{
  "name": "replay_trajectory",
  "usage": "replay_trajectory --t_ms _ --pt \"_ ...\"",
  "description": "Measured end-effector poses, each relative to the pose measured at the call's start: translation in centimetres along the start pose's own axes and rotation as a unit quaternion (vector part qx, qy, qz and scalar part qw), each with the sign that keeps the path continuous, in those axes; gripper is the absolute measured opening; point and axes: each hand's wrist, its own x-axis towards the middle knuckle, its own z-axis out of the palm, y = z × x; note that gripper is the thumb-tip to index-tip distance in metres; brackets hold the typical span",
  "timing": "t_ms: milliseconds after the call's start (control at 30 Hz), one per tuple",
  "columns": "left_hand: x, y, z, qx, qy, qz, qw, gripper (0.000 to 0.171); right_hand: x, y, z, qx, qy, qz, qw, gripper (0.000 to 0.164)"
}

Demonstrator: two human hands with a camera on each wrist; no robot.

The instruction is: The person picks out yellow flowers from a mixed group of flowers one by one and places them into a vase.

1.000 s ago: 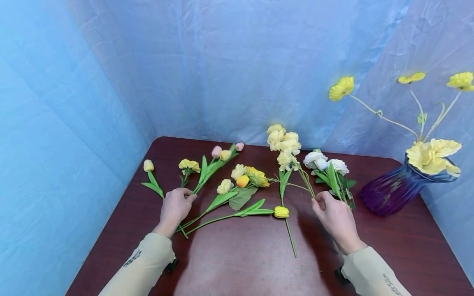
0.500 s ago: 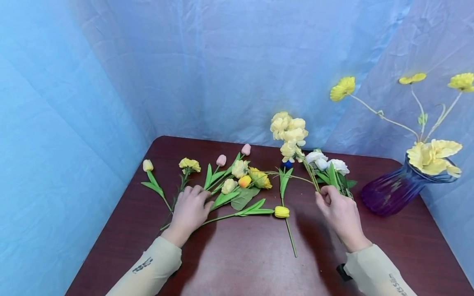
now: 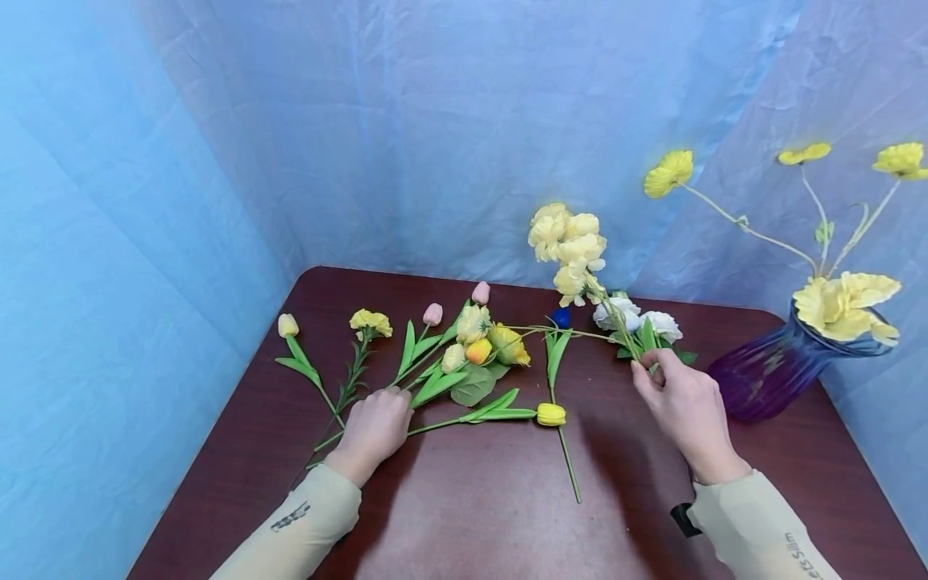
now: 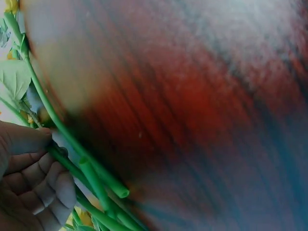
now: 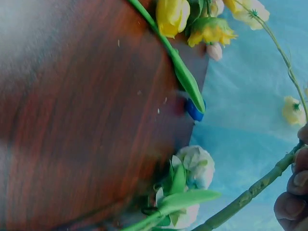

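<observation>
My left hand (image 3: 377, 427) is low over the table among crossing stems. In the left wrist view its thumb and fingers pinch a green stem (image 4: 72, 168) that leads toward a broad leaf (image 4: 14, 79); the yellow flower (image 3: 510, 346) lies past that leaf. Around it are cream blooms (image 3: 474, 324), an orange-yellow tulip (image 3: 478, 351) and pink tulips (image 3: 432, 314). My right hand (image 3: 685, 407) grips the thick stem (image 5: 260, 185) of a branching pale yellow flower spray (image 3: 569, 242), raised and tilted left. One thin branch reaches across toward the yellow flower.
Right of the spray lie white flowers (image 3: 660, 325), near a blue-purple glass vase (image 3: 757, 379) holding yellow flowers. A blue flower (image 3: 561, 317) and yellow tulip (image 3: 551, 415) lie mid-table. A cream tulip (image 3: 287, 325) and yellow carnation (image 3: 371, 323) lie left. Blue cloth hangs behind.
My left hand has moved right from the pink tulips' stems to the neighbouring stems, and the yellow flower has turned. My right hand has lifted the pale yellow spray and shifted slightly right, uncovering the blue flower.
</observation>
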Motion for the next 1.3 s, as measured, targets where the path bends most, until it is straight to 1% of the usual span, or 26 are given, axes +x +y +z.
replay_trajectory --t_ms 267,400,500,667,867,1000,1100,1300 --pt "0.1 -0.4 -0.2 -0.042 0.006 -0.014 0.999 0.018 -0.1 0.6 -0.4 -0.005 -0.03 0.032 0.999 0.016" --pt "0.1 -0.5 -0.3 -0.059 0.02 -0.021 0.9978 0.018 -0.3 0.8 -0.3 -0.005 -0.042 0.04 0.998 0.015" --pt "0.0 -0.7 -0.4 -0.07 0.03 -0.024 0.9968 0.018 -0.4 0.9 -0.4 -0.005 -0.042 0.048 0.998 0.015" --pt "-0.2 -1.0 -0.6 -0.076 0.028 -0.035 0.9961 0.02 -0.1 1.1 -0.8 -0.007 -0.014 0.041 0.999 0.017" --pt "-0.4 -1.3 -0.4 -0.084 0.029 -0.051 0.9947 0.013 0.7 1.3 -1.6 -0.009 0.023 0.01 1.0 0.017" --pt "-0.5 -1.5 -0.3 -0.089 0.035 -0.056 0.9938 0.013 1.4 1.6 -2.2 -0.013 0.045 -0.013 0.999 0.016" --pt "-0.6 -1.5 -0.2 -0.085 0.037 -0.047 0.9945 0.016 2.1 2.0 -2.9 -0.018 0.064 -0.025 0.997 0.016" --pt "-1.1 -1.2 0.2 -0.054 0.036 0.0 0.9979 0.023 4.0 2.4 -5.3 -0.047 0.088 -0.047 0.994 0.018"
